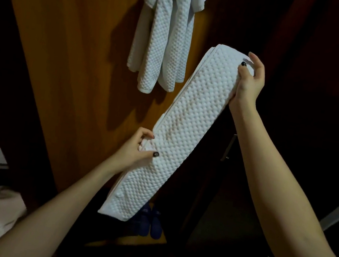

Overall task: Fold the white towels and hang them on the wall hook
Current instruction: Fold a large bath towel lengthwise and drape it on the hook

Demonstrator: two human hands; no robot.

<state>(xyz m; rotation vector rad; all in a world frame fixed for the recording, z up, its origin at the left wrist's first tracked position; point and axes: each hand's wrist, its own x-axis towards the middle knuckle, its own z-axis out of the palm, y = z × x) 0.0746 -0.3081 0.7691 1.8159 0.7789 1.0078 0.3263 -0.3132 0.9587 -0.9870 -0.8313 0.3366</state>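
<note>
Two hands share one folded towel [187,120], a long narrow white band held in the air in front of the wooden panel [73,68]. Its long axis slants from low on the left to high on the right. The right hand [249,83] has the top end, thumb and fingers pinched on the upper right corner. The left hand [136,149] pinches the left long edge roughly halfway down, thumb on the front face and fingers curled round behind. Below that grip the lower end hangs free, above the blue slippers [150,221] on the floor.

By my reading, the coming move turns on the goal lying up and to the left of the band's top end. The hung towels [162,38] drape down the panel there, apart from the held one (a strip of wood shows between them). The right hand is the higher of the two and the nearer to their top. So the top end would probably lead, once the slanted band is swung upright or doubled over.

The wall hook itself is hidden, either cut off by the top edge or buried in the draped cloth; I cannot tell which. How many towels hang there is also unclear, since the folds overlap. The back layers of the held towel are out of sight. The right side is too dark to read beyond a metal handle [229,146].
</note>
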